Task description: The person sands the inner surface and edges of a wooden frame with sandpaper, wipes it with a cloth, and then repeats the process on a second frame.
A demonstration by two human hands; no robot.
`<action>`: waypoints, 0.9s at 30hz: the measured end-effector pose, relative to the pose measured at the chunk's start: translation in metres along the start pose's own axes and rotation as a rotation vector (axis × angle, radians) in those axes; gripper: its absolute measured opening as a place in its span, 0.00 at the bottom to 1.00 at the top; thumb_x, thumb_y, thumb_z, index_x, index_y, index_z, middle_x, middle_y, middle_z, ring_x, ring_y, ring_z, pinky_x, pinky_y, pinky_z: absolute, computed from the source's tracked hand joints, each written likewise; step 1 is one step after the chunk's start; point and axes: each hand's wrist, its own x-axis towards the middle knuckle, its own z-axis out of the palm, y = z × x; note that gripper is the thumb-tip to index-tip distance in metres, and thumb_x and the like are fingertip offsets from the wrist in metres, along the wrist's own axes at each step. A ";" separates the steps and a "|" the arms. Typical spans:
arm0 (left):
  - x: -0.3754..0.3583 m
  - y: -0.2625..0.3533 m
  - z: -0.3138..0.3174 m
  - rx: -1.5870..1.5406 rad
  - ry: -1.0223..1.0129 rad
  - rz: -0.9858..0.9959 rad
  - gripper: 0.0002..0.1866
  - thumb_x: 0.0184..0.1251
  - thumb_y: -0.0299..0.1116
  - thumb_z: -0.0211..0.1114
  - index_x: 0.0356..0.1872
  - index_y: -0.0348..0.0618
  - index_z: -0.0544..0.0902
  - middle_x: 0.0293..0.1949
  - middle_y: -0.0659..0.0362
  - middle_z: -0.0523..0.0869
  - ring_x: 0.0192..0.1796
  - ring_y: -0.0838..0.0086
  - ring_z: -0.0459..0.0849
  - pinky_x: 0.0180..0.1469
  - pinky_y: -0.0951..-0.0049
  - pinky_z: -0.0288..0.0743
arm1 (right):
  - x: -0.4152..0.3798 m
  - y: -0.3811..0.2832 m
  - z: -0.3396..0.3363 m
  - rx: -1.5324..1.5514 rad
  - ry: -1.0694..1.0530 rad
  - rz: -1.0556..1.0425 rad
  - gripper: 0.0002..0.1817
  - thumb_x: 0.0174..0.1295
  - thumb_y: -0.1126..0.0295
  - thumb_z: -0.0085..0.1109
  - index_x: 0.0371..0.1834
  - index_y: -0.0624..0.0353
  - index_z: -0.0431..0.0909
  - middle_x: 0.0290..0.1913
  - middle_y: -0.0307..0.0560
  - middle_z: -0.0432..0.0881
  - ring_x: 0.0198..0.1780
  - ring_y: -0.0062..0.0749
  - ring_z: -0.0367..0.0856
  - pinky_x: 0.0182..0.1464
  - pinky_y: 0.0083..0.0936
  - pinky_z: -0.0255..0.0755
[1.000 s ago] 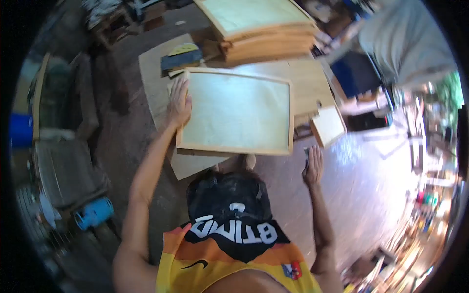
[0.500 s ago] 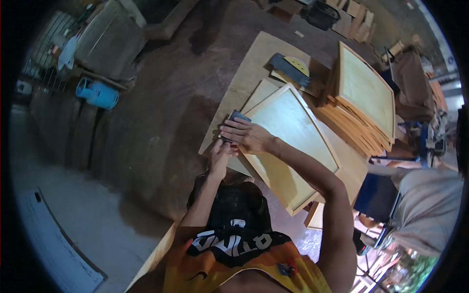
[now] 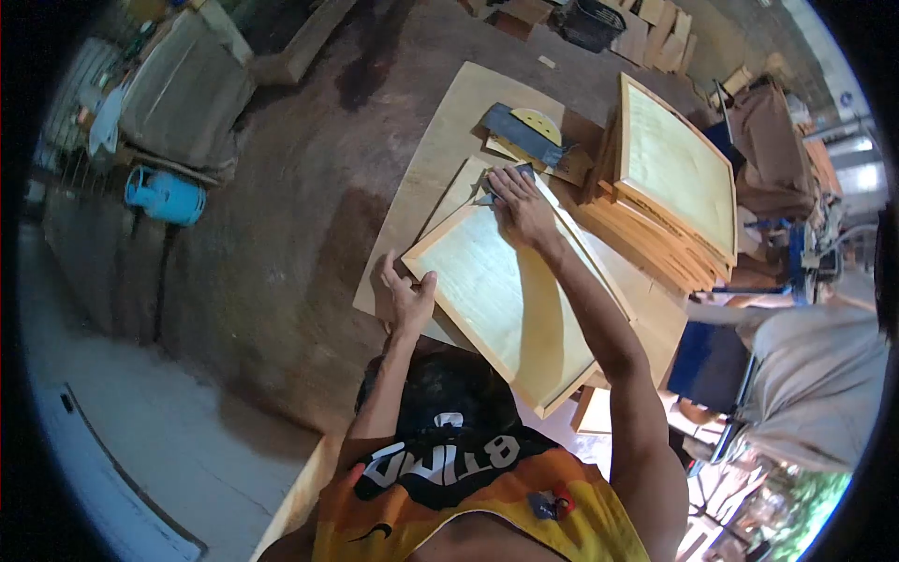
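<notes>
While the right hand holds a dark pad at the framed panel's far corner, its fingers lie close together over the pad. Left hand is at the near-left corner, thumb and fingers spread. Panel lies flat on the counter, directly under the right fingers and just beside the left ones (right forearm crosses above it). Panel stack sits to the right.
</notes>
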 end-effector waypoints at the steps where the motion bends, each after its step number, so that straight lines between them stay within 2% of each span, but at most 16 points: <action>1: 0.000 0.001 -0.002 0.042 -0.028 0.044 0.38 0.65 0.25 0.66 0.73 0.38 0.55 0.60 0.45 0.73 0.61 0.62 0.75 0.59 0.64 0.74 | -0.001 -0.002 0.011 -0.013 0.041 0.024 0.27 0.65 0.69 0.52 0.69 0.58 0.69 0.71 0.49 0.70 0.74 0.46 0.62 0.75 0.43 0.57; 3: 0.007 0.001 -0.011 0.218 -0.089 0.191 0.36 0.64 0.26 0.66 0.71 0.38 0.60 0.59 0.43 0.74 0.59 0.58 0.76 0.59 0.60 0.73 | 0.007 -0.014 0.018 0.061 0.167 0.115 0.28 0.61 0.74 0.52 0.68 0.57 0.70 0.70 0.48 0.72 0.74 0.47 0.63 0.74 0.42 0.59; 5: 0.024 -0.021 -0.029 0.556 -0.113 0.308 0.31 0.61 0.27 0.66 0.67 0.37 0.68 0.59 0.43 0.74 0.62 0.52 0.72 0.63 0.53 0.66 | 0.024 -0.046 -0.016 0.052 0.304 -0.006 0.29 0.58 0.74 0.53 0.66 0.61 0.71 0.67 0.53 0.74 0.71 0.48 0.67 0.72 0.43 0.63; 7: 0.022 0.027 -0.019 0.709 -0.107 0.518 0.30 0.59 0.27 0.67 0.65 0.38 0.70 0.58 0.43 0.74 0.63 0.50 0.69 0.65 0.51 0.62 | 0.031 -0.059 -0.039 -0.057 0.385 -0.110 0.28 0.58 0.74 0.51 0.65 0.64 0.71 0.66 0.57 0.74 0.70 0.48 0.69 0.71 0.44 0.62; 8: 0.030 0.048 -0.007 0.774 -0.098 0.633 0.30 0.59 0.27 0.67 0.64 0.38 0.71 0.58 0.43 0.74 0.64 0.49 0.68 0.66 0.51 0.60 | 0.034 -0.048 -0.034 -0.114 0.366 -0.052 0.28 0.58 0.72 0.51 0.65 0.64 0.70 0.66 0.56 0.73 0.70 0.48 0.68 0.72 0.44 0.61; 9: 0.051 0.039 0.011 0.705 -0.187 0.835 0.27 0.58 0.27 0.67 0.61 0.36 0.74 0.57 0.43 0.75 0.62 0.47 0.69 0.65 0.51 0.63 | 0.037 -0.033 -0.022 -0.172 0.350 0.013 0.28 0.59 0.71 0.51 0.66 0.64 0.70 0.67 0.56 0.73 0.71 0.49 0.68 0.73 0.44 0.60; 10: 0.054 0.056 0.028 0.810 -0.335 0.789 0.27 0.61 0.28 0.65 0.63 0.36 0.74 0.60 0.41 0.74 0.66 0.47 0.68 0.70 0.53 0.61 | 0.035 -0.022 -0.009 -0.229 0.335 0.091 0.28 0.59 0.70 0.50 0.66 0.63 0.70 0.68 0.56 0.72 0.71 0.49 0.68 0.73 0.44 0.59; 12: 0.075 0.060 0.055 0.821 -0.494 1.031 0.26 0.62 0.23 0.61 0.63 0.34 0.72 0.64 0.40 0.72 0.69 0.45 0.66 0.70 0.54 0.62 | 0.022 -0.004 0.018 -0.299 0.240 0.182 0.29 0.61 0.64 0.52 0.67 0.63 0.69 0.69 0.56 0.71 0.72 0.50 0.65 0.74 0.44 0.56; 15: 0.118 0.059 0.070 0.831 -0.812 1.101 0.27 0.64 0.18 0.53 0.66 0.34 0.70 0.70 0.42 0.68 0.75 0.47 0.60 0.74 0.58 0.58 | 0.004 0.000 0.039 -0.274 0.193 0.327 0.32 0.61 0.61 0.54 0.68 0.65 0.68 0.70 0.57 0.70 0.73 0.49 0.64 0.74 0.44 0.56; 18: 0.138 0.038 0.067 0.722 -0.866 0.955 0.29 0.63 0.13 0.49 0.68 0.33 0.68 0.73 0.45 0.65 0.77 0.48 0.56 0.75 0.58 0.57 | -0.021 0.011 0.040 -0.350 0.242 0.426 0.29 0.59 0.65 0.54 0.64 0.68 0.69 0.66 0.59 0.73 0.71 0.49 0.67 0.72 0.40 0.61; 21: 0.124 0.048 0.068 0.772 -0.839 0.908 0.30 0.63 0.13 0.48 0.69 0.33 0.68 0.74 0.46 0.62 0.77 0.49 0.54 0.75 0.57 0.57 | -0.074 -0.006 -0.018 -0.207 0.005 0.731 0.24 0.57 0.71 0.52 0.57 0.69 0.72 0.57 0.59 0.78 0.63 0.50 0.73 0.66 0.39 0.67; 22: 0.125 0.048 0.068 0.782 -0.847 0.911 0.30 0.63 0.13 0.48 0.69 0.33 0.67 0.74 0.45 0.62 0.77 0.49 0.54 0.76 0.58 0.57 | -0.116 0.007 -0.017 -0.419 0.379 0.471 0.19 0.54 0.75 0.51 0.51 0.68 0.74 0.48 0.58 0.78 0.54 0.52 0.76 0.60 0.41 0.70; 23: 0.125 0.047 0.068 0.791 -0.844 0.914 0.30 0.63 0.13 0.48 0.69 0.33 0.67 0.74 0.45 0.62 0.77 0.49 0.54 0.76 0.58 0.57 | -0.155 0.002 -0.037 -0.408 0.248 0.636 0.18 0.55 0.76 0.50 0.51 0.68 0.74 0.47 0.58 0.79 0.50 0.52 0.77 0.57 0.42 0.71; 25: 0.124 0.046 0.069 0.787 -0.838 0.917 0.30 0.63 0.13 0.48 0.69 0.33 0.67 0.74 0.45 0.62 0.77 0.48 0.55 0.76 0.58 0.57 | -0.243 0.012 -0.049 -0.645 0.197 0.719 0.17 0.60 0.75 0.48 0.53 0.68 0.73 0.47 0.58 0.79 0.49 0.51 0.78 0.55 0.42 0.72; 26: 0.125 0.044 0.070 0.778 -0.843 0.923 0.30 0.63 0.12 0.48 0.69 0.33 0.67 0.74 0.45 0.62 0.77 0.48 0.55 0.75 0.58 0.57 | -0.271 0.005 -0.068 -0.434 0.072 1.009 0.18 0.60 0.73 0.49 0.54 0.66 0.73 0.49 0.59 0.79 0.51 0.51 0.78 0.55 0.44 0.72; 27: 0.128 0.044 0.067 0.771 -0.850 0.926 0.30 0.63 0.12 0.48 0.69 0.33 0.67 0.74 0.45 0.62 0.77 0.48 0.55 0.75 0.58 0.57 | -0.279 -0.021 -0.090 -0.596 -0.057 1.022 0.17 0.61 0.73 0.49 0.54 0.65 0.73 0.51 0.59 0.79 0.53 0.51 0.78 0.55 0.47 0.71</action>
